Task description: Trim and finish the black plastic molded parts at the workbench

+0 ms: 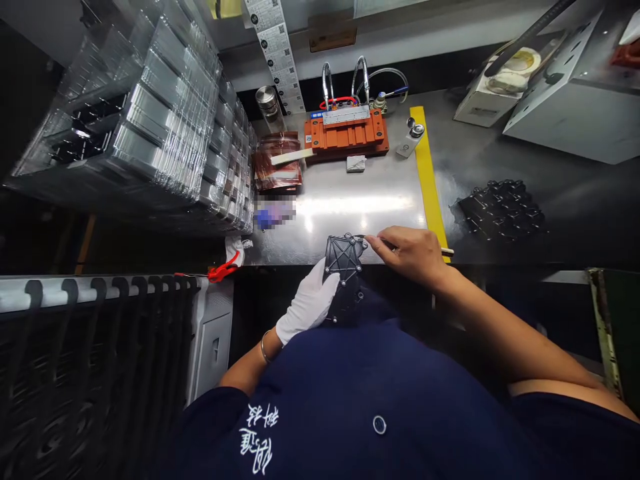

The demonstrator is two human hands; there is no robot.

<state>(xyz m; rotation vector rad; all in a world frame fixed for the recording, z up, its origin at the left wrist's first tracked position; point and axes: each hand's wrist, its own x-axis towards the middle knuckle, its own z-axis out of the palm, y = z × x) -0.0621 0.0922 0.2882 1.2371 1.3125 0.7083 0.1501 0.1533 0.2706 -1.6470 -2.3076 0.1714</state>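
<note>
Left hand (309, 303) – gloved, grips black plate (344, 261) | right hand (409, 252) – pinches its corner

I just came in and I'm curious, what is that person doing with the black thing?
A person at a metal bench holds a black ribbed plate at the bench's near edge. The gloved left hand supports it from below, while the bare right hand touches its top corner with a thin tool. A pile of similar black parts lies to the right, an orange fixture sits further back, and stacked clear trays stand on the left.
</note>
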